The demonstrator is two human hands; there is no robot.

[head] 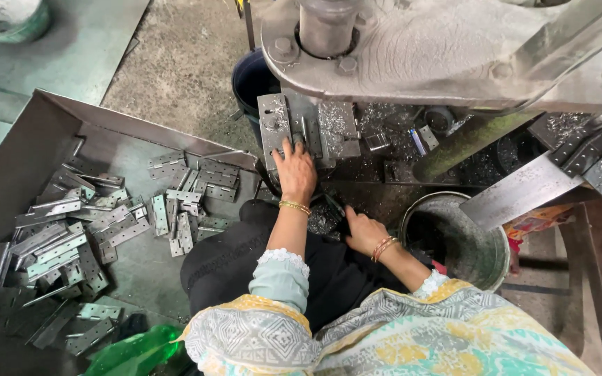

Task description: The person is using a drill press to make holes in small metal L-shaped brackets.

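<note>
Head view: left hand [295,170] presses a hinge plate [299,139] flat under the press [412,49]; right hand [358,228] grasps more plates; keep fingers clear.

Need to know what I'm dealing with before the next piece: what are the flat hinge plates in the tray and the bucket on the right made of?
The hinge plates look like sheet steel, pale grey with a dull sheen, thin and punched with holes. The tray seems sheet metal too, matte grey. The bucket looks like grey metal, worn and grimy. The left hand rests on the press die; the right hand is lower.
</note>
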